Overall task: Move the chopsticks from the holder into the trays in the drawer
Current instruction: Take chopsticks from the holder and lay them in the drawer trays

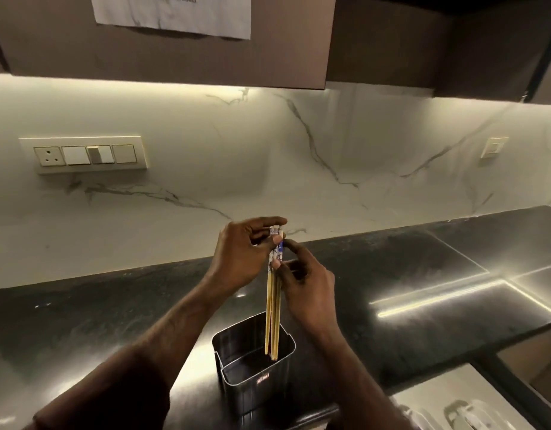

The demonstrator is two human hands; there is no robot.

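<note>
chopsticks upright, tips in holder | left hand, right hand pinch tops

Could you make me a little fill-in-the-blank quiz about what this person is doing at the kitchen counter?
1. Both hands hold a bundle of ____ by its top end.
2. The bundle's lower tips are inside the dark metal ____.
3. The holder stands on the black ____.

Missing words: chopsticks; holder; counter.

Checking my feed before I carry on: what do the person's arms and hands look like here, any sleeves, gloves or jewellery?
Both forearms are bare as far as the frame shows: no sleeves in view. The left hand and right hand are bare too, with no gloves, rings, watch or bands visible. Upper arms are out of frame.
</note>
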